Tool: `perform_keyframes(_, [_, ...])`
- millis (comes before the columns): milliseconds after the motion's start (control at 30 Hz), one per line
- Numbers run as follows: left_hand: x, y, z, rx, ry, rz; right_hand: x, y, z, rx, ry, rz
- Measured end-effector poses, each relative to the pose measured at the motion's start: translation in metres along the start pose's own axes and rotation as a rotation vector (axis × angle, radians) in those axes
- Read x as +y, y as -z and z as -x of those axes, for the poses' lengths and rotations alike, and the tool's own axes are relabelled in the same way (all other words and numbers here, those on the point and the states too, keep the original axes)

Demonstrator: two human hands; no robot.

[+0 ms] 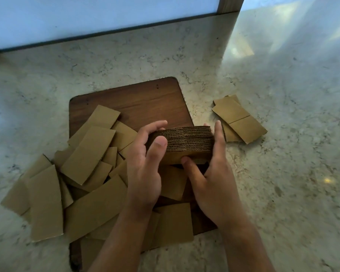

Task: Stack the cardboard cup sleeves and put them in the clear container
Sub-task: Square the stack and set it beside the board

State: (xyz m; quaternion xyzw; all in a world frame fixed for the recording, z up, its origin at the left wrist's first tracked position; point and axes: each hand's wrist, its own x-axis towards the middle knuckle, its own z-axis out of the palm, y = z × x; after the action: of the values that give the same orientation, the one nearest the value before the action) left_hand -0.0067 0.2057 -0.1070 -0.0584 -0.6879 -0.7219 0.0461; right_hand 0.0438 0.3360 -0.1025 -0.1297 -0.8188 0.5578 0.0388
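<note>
Cardboard sleeves form a stack (186,143) pinched between both hands above a dark wooden board (145,101) on the marble bench (283,154). The left hand (143,165) closes its fingers (157,146) over the stack's left end; the right hand (214,173) presses flat against the right end, thumb beneath. Its far fingertips are hidden behind the stack. Loose sleeves (82,169) lie left of the fingers, partly covered by the forearms; a small pile (238,120), perhaps three sleeves, lies right.
</note>
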Motion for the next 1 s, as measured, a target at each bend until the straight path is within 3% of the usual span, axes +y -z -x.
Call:
perform_keyframes(167, [-0.002,-0.011,-0.002,0.131,0.026,-0.23,-0.007,0.009,-0.004,0.022,0.06,-0.201])
perform_keyframes(300, [-0.004,-0.008,-0.001,0.113,0.025,-0.288,-0.021,0.011,-0.015,-0.003,0.286,0.412])
perform_keyframes(400, [-0.002,-0.009,-0.001,0.107,0.026,-0.314,-0.031,0.014,-0.02,-0.129,0.314,0.7])
perform_keyframes(700, [0.006,-0.014,-0.005,0.125,0.061,-0.447,-0.051,0.026,-0.053,-0.361,0.492,0.865])
perform_keyframes(800, [0.019,-0.018,-0.014,0.057,0.062,-0.423,-0.044,0.042,-0.059,-0.385,0.436,0.706])
perform_keyframes(900, [0.034,-0.029,-0.029,-0.013,0.029,-0.31,-0.038,0.079,-0.069,-0.254,0.098,0.247])
perform_keyframes(1000, [0.041,-0.043,-0.043,-0.009,0.112,-0.203,-0.035,0.127,-0.087,-0.066,-0.259,-0.287])
